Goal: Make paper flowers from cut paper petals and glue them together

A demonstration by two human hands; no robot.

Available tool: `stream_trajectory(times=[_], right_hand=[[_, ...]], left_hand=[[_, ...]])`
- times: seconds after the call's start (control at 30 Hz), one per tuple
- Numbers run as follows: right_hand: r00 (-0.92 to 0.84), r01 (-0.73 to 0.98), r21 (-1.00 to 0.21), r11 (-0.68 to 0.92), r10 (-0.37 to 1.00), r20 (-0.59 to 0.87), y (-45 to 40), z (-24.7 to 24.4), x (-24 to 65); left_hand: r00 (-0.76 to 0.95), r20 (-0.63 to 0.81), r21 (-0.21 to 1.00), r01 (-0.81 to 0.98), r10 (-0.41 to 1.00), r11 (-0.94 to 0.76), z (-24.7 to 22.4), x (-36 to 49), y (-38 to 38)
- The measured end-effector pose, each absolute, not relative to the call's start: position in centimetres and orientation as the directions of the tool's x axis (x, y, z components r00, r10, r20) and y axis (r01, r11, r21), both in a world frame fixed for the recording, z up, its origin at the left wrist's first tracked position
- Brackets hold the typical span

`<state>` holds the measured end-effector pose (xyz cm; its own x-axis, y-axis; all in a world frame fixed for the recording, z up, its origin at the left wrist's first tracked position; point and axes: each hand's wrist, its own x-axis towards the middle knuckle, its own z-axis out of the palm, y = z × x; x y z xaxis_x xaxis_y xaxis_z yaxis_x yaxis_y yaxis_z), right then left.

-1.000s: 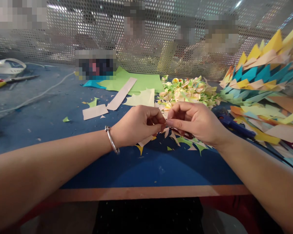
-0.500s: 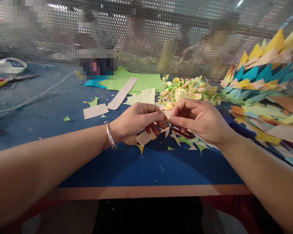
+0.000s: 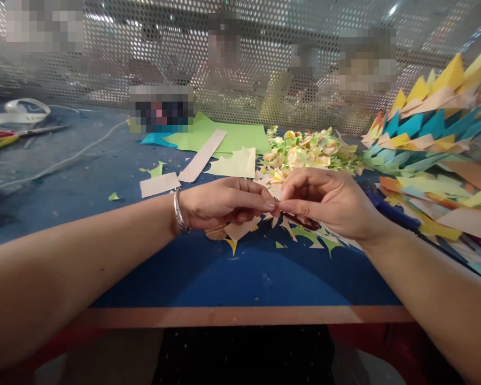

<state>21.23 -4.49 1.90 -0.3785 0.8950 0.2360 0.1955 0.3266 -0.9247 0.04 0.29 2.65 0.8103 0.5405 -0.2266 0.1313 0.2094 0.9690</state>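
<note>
Blue tabletop (image 3: 224, 283) lies under a paper-flower heap (image 3: 310, 152); on its near side, the left hand (image 3: 228, 200) and right hand (image 3: 331, 200) pinch closed together, probably steadying a tiny piece their fingertips largely hide.

The far screen (image 3: 248, 109) looks like perforated metal, with small bright glints. The blue tabletop (image 3: 224, 283) is smooth and mostly matt, faintly scuffed; its near edging (image 3: 232, 316) looks like dull brown wood. Matt paper makes up the far green sheet (image 3: 242, 136), the pale strips (image 3: 203, 156), the small crumpled flowers (image 3: 304, 152) and, at right, the crisply folded points (image 3: 431, 125). The bangle (image 3: 178, 209) is glossy silvery metal. At right, the blue tool (image 3: 390, 209) looks like smooth plastic. The near speckled black cloth (image 3: 244, 353) is matt.
</note>
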Motion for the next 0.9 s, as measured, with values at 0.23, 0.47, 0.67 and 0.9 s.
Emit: stream_trajectory(times=[0.23,0.47,0.67,0.9], right_hand=[[-0.327,0.213,-0.932,0.295,0.92,0.216,-4.3,1.7,21.4],[-0.288,0.218,-0.949,0.227,0.944,0.16,-4.3,2.0,21.3],[-0.236,0.306,-0.923,0.236,0.957,0.166,-4.5,2.2,21.2],[-0.253,0.321,-0.925,0.206,0.959,0.126,-4.6,1.9,21.0]], left_hand=[[0.738,-0.163,0.986,0.099,0.654,0.134,2.3,0.1,0.2],[0.646,0.035,0.99,0.08,0.762,-0.113,2.2,0.5,-0.3],[0.642,0.171,0.945,0.109,0.747,-0.31,1.9,0.6,-0.6],[0.645,0.2,0.909,0.16,0.738,-0.386,1.6,0.6,-0.7]])
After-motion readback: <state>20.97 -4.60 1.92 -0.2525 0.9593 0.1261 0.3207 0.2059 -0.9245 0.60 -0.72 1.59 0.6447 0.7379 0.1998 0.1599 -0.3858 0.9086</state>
